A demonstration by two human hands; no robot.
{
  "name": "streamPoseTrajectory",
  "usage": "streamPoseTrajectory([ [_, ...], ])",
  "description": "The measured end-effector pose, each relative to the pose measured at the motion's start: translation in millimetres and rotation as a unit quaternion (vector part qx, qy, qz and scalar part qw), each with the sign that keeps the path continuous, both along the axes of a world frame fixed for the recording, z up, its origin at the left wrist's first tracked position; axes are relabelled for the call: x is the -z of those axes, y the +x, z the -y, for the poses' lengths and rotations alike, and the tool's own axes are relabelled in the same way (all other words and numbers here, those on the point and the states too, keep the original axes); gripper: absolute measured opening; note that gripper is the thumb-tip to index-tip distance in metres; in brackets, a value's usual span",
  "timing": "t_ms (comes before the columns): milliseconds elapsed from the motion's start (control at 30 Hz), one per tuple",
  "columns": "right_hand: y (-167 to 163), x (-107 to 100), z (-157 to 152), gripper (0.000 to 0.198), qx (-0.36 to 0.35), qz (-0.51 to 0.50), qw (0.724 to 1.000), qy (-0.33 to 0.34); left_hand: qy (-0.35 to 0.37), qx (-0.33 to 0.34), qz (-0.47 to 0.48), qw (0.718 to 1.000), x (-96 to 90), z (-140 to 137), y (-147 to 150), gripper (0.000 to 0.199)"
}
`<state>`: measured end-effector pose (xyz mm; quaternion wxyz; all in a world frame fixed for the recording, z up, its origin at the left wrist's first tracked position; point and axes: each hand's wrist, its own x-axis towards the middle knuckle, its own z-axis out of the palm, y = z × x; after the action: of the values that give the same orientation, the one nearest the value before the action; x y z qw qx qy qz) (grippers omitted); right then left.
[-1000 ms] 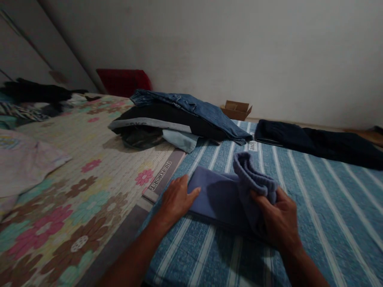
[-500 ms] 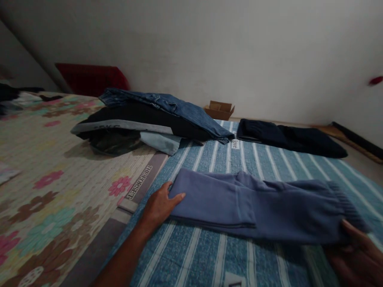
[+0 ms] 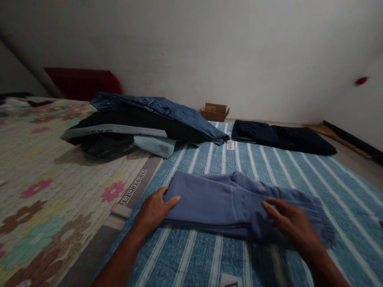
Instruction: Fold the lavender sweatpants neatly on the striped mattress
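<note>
A pair of lavender-blue sweatpants [image 3: 215,199] lies flat and stretched out on a blue striped bedspread [image 3: 269,167]. My left hand [image 3: 154,209] presses down on the left end of the sweatpants, fingers on the cloth. Flat on top of the leg part, near the ribbed cuff at the right end, rests my right hand [image 3: 295,227] with its fingers spread. Neither hand grips the fabric.
A pile of clothes with blue jeans [image 3: 167,111] on top sits behind on the bed. Dark folded trousers [image 3: 281,137] lie at the back right. A floral sheet [image 3: 44,167] covers the left side. A small cardboard box [image 3: 214,111] and a red object [image 3: 80,81] stand by the wall.
My right hand unfolded the bunched leg out to the right, let go of the cuff, then moved back left to lie flat on it. My left hand stayed pressed on the left end.
</note>
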<state>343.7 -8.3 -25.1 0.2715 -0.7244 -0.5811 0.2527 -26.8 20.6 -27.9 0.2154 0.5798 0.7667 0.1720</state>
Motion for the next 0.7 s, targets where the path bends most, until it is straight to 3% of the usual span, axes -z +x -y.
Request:
streamPoseTrajectory([
  [33, -16.7, 2.3, -10.7, 0.058, -0.045, -0.015, 0.998, -0.032, 0.0, 0.001, 0.003, 1.0, -0.3, 0.7, -0.1, 0.069],
  [133, -45.3, 13.3, -35.7, 0.058, -0.07, 0.041, 0.994, -0.071, -0.001, 0.006, 0.012, 1.0, -1.6, 3.3, 0.2, 0.068],
  [300, -45.1, 23.7, -47.4, 0.056, -0.079, 0.076, 0.989, -0.105, -0.008, 0.005, 0.014, 1.0, -3.4, 8.2, 5.3, 0.065],
  [433, -45.4, 11.1, -46.4, 0.056, -0.083, 0.156, 0.979, -0.099, 0.021, -0.03, 0.046, 0.998, -5.5, 19.4, 6.4, 0.064],
  [533, -59.3, -6.5, -53.6, 0.055, -0.098, 0.211, 0.971, -0.048, 0.058, -0.109, 0.055, 0.991, -8.2, 36.8, 1.5, 0.056],
  [600, -76.7, -16.4, -64.6, 0.05, -0.146, 0.199, 0.969, -0.021, 0.078, -0.154, 0.077, 0.982, -9.7, 51.1, -2.3, 0.044],
  [700, -112.1, -24.7, -87.5, 0.043, -0.248, 0.149, 0.957, -0.01, 0.067, -0.166, 0.164, 0.97, -10.9, 72.1, -2.9, 0.033],
])
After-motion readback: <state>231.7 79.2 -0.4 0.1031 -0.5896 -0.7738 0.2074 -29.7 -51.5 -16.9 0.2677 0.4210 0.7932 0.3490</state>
